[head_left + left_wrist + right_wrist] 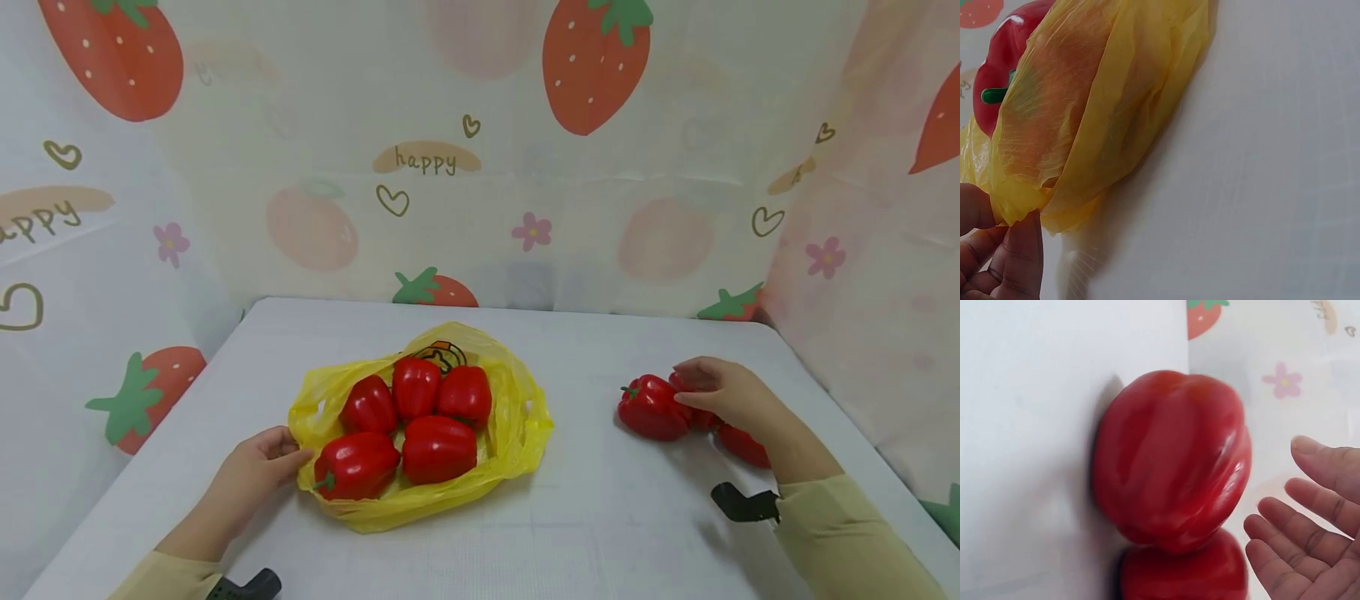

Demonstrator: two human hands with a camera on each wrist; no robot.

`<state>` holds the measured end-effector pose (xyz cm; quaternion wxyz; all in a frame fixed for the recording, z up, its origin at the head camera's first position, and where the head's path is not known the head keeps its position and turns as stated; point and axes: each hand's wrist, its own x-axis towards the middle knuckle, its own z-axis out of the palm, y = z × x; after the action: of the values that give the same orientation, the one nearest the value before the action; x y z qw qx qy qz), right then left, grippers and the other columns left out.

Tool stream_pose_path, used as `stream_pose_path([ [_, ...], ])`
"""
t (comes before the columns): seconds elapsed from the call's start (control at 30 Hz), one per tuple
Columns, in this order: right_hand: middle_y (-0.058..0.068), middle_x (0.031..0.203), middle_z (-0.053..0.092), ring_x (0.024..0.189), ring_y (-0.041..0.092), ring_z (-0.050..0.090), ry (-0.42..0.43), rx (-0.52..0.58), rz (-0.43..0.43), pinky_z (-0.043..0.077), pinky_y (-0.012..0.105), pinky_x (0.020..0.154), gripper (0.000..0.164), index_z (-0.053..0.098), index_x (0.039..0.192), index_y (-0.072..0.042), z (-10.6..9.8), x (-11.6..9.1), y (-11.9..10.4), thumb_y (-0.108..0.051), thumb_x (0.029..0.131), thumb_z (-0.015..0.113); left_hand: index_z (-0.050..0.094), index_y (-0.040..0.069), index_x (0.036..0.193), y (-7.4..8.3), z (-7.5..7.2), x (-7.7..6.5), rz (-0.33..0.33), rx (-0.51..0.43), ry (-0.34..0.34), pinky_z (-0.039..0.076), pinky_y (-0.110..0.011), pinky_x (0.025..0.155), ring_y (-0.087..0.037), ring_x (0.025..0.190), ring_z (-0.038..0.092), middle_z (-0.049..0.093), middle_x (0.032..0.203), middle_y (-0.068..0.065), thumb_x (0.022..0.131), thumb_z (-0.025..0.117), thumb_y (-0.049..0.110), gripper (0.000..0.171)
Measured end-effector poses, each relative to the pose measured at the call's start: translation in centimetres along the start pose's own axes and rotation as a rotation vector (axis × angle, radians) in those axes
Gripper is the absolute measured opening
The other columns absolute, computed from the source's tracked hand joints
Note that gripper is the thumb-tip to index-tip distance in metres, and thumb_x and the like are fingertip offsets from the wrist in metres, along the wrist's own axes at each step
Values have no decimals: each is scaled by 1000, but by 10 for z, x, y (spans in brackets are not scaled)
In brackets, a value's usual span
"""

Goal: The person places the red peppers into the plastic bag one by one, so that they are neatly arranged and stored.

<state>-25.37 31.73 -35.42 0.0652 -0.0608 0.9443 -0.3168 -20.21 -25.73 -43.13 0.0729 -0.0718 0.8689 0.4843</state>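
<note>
A yellow plastic bag (531, 417) lies spread open on the table, its edge pinched by my left hand (258, 467) between thumb and fingers. Several red bell peppers sit inside it, one with a green stem (994, 95) showing beside the yellow film in the left wrist view. My right hand (727, 400) hovers over a group of red bell peppers at the right, its fingers spread and nothing in its grasp. Of this group, one pepper (652, 408) lies left of the hand and another (744, 446) lies below the wrist; the hand partly hides those between.
The white table (585, 517) runs back to a curtain (330, 108) printed with strawberries, hearts and the word happy. Similar cloth hangs at both sides. A black device (742, 503) is strapped at the right wrist, another (246, 586) at the left.
</note>
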Motion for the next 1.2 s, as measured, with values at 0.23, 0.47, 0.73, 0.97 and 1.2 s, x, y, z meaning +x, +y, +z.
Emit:
stream_pose_path([
  [0.23, 20, 128, 50, 118, 38, 45, 11, 56, 9, 46, 47, 90, 58, 43, 131, -3, 5, -3, 8, -33, 85, 63, 52, 2, 115, -1, 0, 0, 0, -10, 4, 53, -30, 78, -17, 87, 56, 63, 98, -6, 84, 63, 40, 51],
  [0.47, 23, 132, 45, 120, 39, 42, -16, 111, 16, 46, 46, 90, 65, 39, 134, -3, 13, -4, 7, -31, 83, 66, 53, 1, 115, -1, 0, -1, 7, -16, 6, 53, -30, 78, -17, 87, 57, 63, 98, -6, 84, 62, 40, 50],
  [0.73, 24, 132, 43, 120, 40, 42, 4, 106, 10, 45, 45, 92, 68, 39, 135, 0, 21, -8, 7, -28, 81, 69, 53, 1, 116, -1, 0, -2, 3, -16, 8, 53, -30, 78, -17, 88, 57, 63, 99, -7, 85, 62, 39, 50],
  [0.97, 24, 129, 47, 117, 42, 44, -24, 79, 42, 51, 44, 83, 77, 36, 137, -2, 33, -9, 11, -31, 76, 73, 52, 1, 117, -1, 0, -3, -3, -18, 5, 53, -31, 79, -17, 88, 57, 63, 100, -7, 85, 62, 39, 51],
  [1.2, 25, 130, 44, 118, 43, 41, -14, 63, 54, 48, 50, 85, 85, 31, 139, -2, 41, -11, 12, -35, 74, 74, 52, 2, 116, 1, 1, -3, 1, -1, 6, 53, -31, 78, -17, 88, 57, 63, 99, -7, 85, 62, 38, 49],
])
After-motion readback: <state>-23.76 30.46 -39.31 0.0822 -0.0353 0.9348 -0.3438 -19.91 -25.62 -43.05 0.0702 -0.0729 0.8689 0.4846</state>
